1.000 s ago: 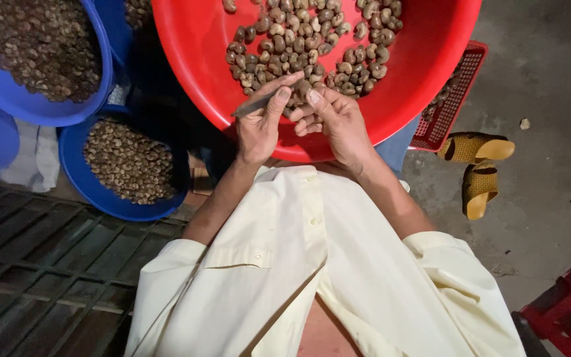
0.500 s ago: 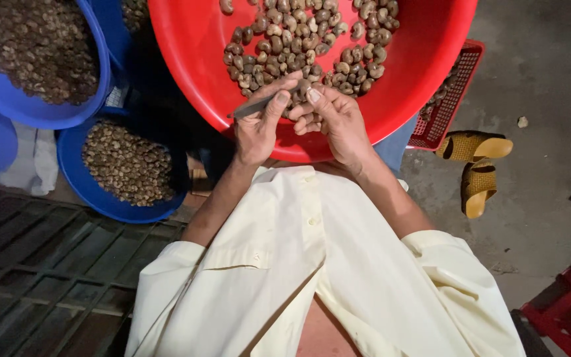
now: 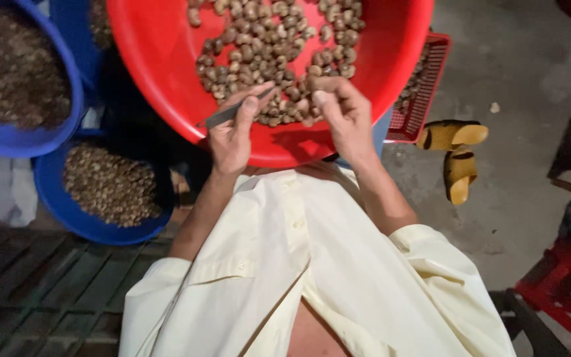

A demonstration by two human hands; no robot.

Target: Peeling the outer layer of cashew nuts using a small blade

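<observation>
The left hand (image 3: 231, 135) holds a thin metal blade (image 3: 227, 114) between closed fingers, and the right hand (image 3: 338, 112) pinches one brown nut (image 3: 314, 96). Just beyond the fingers, the nuts (image 3: 266, 46) lie in the red basin (image 3: 166, 73)

The person wears a pale cream shirt (image 3: 312, 264) of thin cloth, buttoned down the front with small buttons of the same pale shade. Its 2 short sleeves (image 3: 166, 291) are wide and loose and end above the elbows, leaving both forearms bare. The cloth is creased, with long folds running from the chest toward the shoulders. Low in the picture the 2 front edges part in a narrow gap, perhaps unbuttoned there, though the view is too dim to be sure. Left hand (image 3: 231, 135) and right hand (image 3: 342, 116) are bare, with no rings or watch showing.
</observation>
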